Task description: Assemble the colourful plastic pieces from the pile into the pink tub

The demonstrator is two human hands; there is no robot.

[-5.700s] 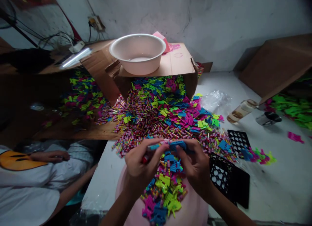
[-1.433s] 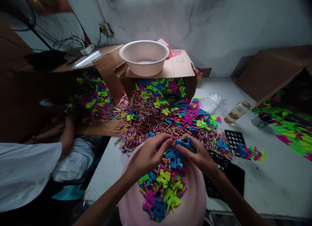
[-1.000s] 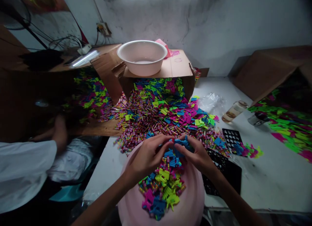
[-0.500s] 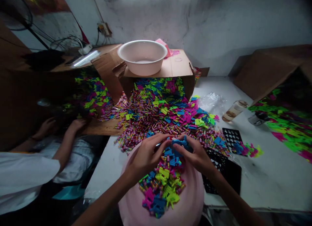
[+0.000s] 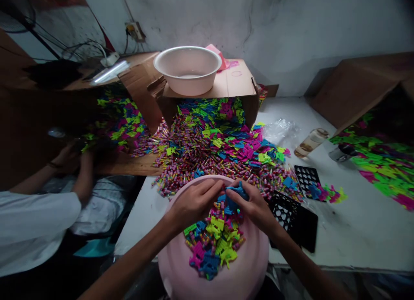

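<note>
Since the frame half a second earlier, the hands had drawn nearer over the pink basin (image 5: 252,270), so that its far rim showed beyond them, and the shiny tip between the left fingers had dropped out of sight. The blue piece (image 5: 238,195) was in the right hand (image 5: 255,205), gripped between thumb and fingers above the basin's far half. The left hand (image 5: 196,200) had its fingertips pinched together at a small red part (image 5: 223,186), mostly hidden, beside the blue piece; whether the two touched could not be told. This suggested that handling of the blue piece was unfinished, since it had not been let go. Below the hands, yellow pieces (image 5: 225,250) lay among blue and pink ones in the basin, which overlapped the front edge of the desk (image 5: 365,231). Beyond its far rim, a heap of small striped tubes (image 5: 190,162) spread across the desk from a cardboard box (image 5: 239,86) near the back edge, with a white bowl (image 5: 194,82) on top. Toward the desk's right edge lay a black plate (image 5: 307,231), a bottle (image 5: 311,142) and a metal cup (image 5: 341,153). Past the left edge, a co-worker's forearms (image 5: 84,175) now reached farther forward.
</note>
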